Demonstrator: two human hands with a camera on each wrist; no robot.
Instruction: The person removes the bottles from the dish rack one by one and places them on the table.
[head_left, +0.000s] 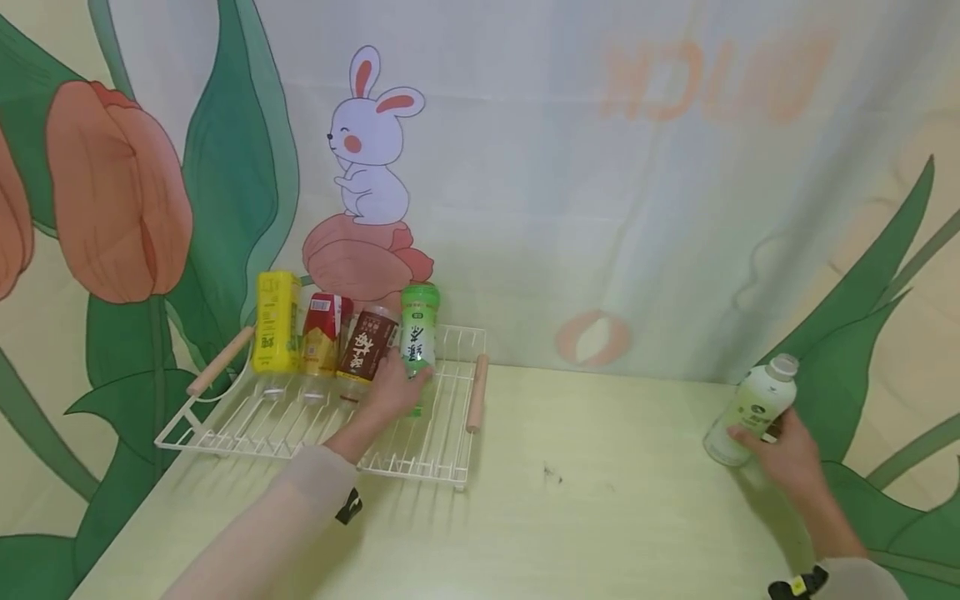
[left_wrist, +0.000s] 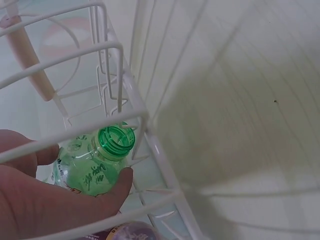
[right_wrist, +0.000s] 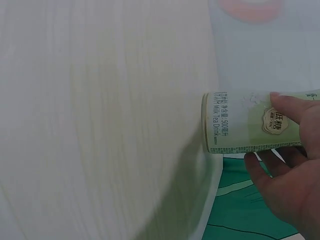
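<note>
My left hand (head_left: 386, 390) grips a green-labelled clear bottle (head_left: 419, 323) that stands neck down in the white wire rack (head_left: 420, 475). In the left wrist view, the open green neck of that bottle (left_wrist: 116, 142) shows between thumb and fingers, among the rack's wires. Beside it in the rack lean a brown-labelled bottle (head_left: 369, 342), a red-and-gold bottle (head_left: 322, 337) and a yellow bottle (head_left: 276, 325), also neck down. Far to the right, my right hand (head_left: 787, 454) holds a pale green milk tea bottle (head_left: 753, 408), tilted, its base close to the table's far right.
The rack has wooden handles (head_left: 477, 393) at both ends and stands on the left of the pale table (head_left: 600, 500). Small dark marks (head_left: 552, 474) lie mid-table. Behind hangs a printed curtain (head_left: 510, 208) with a rabbit and tulips.
</note>
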